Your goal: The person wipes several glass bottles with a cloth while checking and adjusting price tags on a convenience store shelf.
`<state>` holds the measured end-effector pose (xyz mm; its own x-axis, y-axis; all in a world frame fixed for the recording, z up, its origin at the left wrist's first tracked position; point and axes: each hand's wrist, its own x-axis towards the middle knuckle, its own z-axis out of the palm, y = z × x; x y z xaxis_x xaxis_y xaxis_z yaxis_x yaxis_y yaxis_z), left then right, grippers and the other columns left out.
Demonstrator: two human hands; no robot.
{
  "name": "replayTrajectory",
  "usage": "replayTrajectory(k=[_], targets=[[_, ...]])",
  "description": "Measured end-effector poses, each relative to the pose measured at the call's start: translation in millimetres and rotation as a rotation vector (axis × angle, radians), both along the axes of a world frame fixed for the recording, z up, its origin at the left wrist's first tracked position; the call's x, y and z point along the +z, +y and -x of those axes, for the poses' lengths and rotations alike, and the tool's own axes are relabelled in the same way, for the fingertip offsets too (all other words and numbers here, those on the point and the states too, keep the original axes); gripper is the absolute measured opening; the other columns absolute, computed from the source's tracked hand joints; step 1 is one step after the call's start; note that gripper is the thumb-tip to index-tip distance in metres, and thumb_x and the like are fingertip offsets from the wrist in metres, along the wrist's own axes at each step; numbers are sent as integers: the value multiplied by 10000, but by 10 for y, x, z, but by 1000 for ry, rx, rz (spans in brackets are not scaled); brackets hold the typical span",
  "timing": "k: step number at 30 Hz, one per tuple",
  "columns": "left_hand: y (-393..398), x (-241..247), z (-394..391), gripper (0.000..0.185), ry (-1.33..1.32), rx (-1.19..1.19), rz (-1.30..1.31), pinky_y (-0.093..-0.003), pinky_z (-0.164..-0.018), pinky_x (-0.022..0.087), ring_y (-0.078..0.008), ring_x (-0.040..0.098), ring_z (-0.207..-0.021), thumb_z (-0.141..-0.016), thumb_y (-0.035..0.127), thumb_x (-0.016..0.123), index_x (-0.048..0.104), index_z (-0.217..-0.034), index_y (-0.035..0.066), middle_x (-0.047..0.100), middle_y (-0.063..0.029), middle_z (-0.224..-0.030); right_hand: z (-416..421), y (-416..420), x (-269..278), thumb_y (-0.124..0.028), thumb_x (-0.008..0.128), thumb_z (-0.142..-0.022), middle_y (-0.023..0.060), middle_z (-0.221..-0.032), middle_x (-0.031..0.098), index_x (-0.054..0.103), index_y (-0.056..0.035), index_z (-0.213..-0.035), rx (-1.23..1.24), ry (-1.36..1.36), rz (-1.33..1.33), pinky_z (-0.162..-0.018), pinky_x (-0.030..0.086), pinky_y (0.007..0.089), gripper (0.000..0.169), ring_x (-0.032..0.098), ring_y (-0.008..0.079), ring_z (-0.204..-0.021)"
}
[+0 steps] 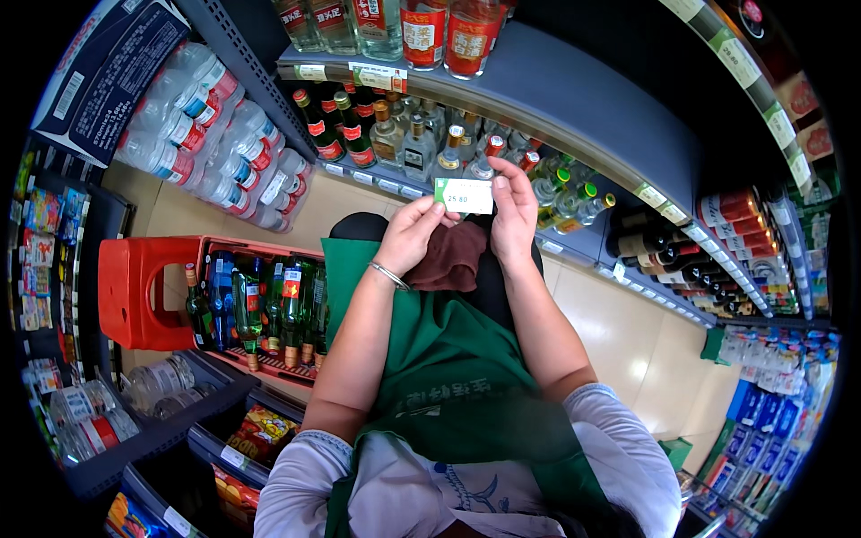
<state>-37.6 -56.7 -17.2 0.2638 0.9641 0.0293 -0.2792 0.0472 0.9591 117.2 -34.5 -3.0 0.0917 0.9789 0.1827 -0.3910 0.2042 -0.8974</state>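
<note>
A white and green shelf price tag (pixel 469 197) is held up in front of the lower shelf of liquor bottles. My left hand (pixel 412 232) pinches its lower left corner between thumb and fingers. At the tag's right edge is my right hand (pixel 514 208), its thumb and fingers curled around that edge. Below the hands, a dark red cloth (pixel 452 259) lies crumpled on my lap, over the green apron (pixel 437 336). Glass bottles with caps of several colours (pixel 447 151) stand just behind the tag.
To the left, a red basket (pixel 235 360) holds green and blue bottles beside a red plastic stool (pixel 134 289). Shrink-wrapped water bottles (pixel 222 155) are stacked at the upper left. A curved shelf edge (pixel 511 104) runs above the lower bottles, with large bottles (pixel 424 33) on it.
</note>
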Motion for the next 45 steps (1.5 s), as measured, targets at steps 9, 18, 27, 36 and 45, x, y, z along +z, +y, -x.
replayTrajectory(k=[9, 18, 27, 36, 45], targets=[[8, 4, 7, 265, 2, 37, 1, -261, -778, 440, -114, 548, -820, -946, 183, 423, 589, -952, -23, 605, -45, -868, -80, 104, 29, -112, 458, -924, 31, -861, 583, 517, -16, -1141, -8, -170, -15, -695, 420, 204, 244, 527, 67, -771], [52, 15, 16, 269, 14, 78, 3, -268, -782, 442, -120, 556, -812, -943, 176, 423, 586, -876, -27, 604, -50, -840, -164, 1044, 1190, -144, 521, -900, 60, -855, 603, 589, 13, -1040, -169, -683, -318, -679, 474, 238, 221, 557, 97, -730], [57, 32, 24, 280, -6, 156, 37, -262, -787, 439, -112, 557, -814, -949, 196, 419, 583, -917, -30, 611, -47, -846, -19, 740, 535, -150, 493, -914, 46, -789, 610, 606, 15, -983, -33, -356, 9, -591, 455, 212, 211, 546, 80, -641], [121, 14, 14, 284, 57, 198, 90, -257, -786, 435, -105, 551, -808, -948, 206, 428, 591, -928, -26, 611, -42, -836, -169, 584, 138, -258, 458, -940, -1, -730, 574, 624, 2, -970, 261, -372, 151, -595, 437, 209, 311, 499, 56, -630], [344, -69, -39, 280, 75, 202, 88, -242, -790, 414, -86, 519, -814, -950, 216, 423, 587, -919, -9, 591, -17, -837, -200, 600, 65, -286, 434, -947, -11, -653, 564, 630, -5, -954, 366, -334, 174, -534, 415, 195, 343, 491, 49, -578]])
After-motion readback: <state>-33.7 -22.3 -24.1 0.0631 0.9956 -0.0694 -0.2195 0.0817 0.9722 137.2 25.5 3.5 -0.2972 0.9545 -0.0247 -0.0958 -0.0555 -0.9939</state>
